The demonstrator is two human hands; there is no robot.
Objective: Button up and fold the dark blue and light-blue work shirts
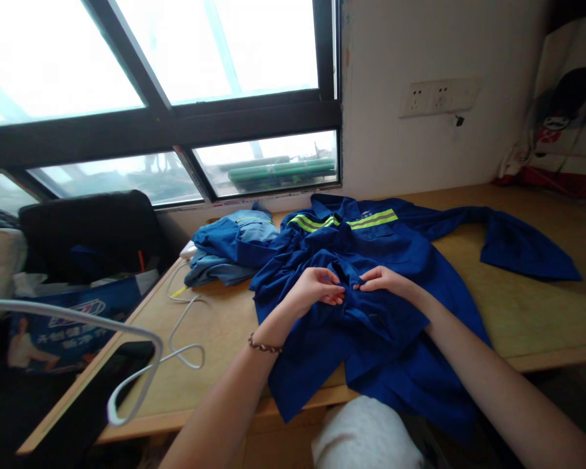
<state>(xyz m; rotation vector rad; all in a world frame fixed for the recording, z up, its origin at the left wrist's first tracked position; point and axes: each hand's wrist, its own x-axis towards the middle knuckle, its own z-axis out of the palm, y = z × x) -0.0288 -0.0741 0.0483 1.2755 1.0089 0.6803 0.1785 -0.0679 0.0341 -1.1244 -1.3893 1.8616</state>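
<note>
A dark blue work jacket [410,257] with a yellow-green reflective stripe across its chest lies spread over the table, collar towards the window wall. One sleeve stretches out to the right; the lower part hangs over the front edge. Near the middle of the jacket, my left hand [320,286] pinches a fold of the blue cloth. Close beside it, my right hand [383,281] pinches the same bunched cloth between thumb and fingers. The fingertips of both hands nearly meet, and whatever small detail lies between them is too small to make out.
Folded blue clothes [229,244] lie left of the jacket. A white cable [176,352] loops over the table [224,352] and its left edge. Left of it stand a black chair [92,228] and a printed blue bag [73,332]. Wall sockets [439,96] sit above.
</note>
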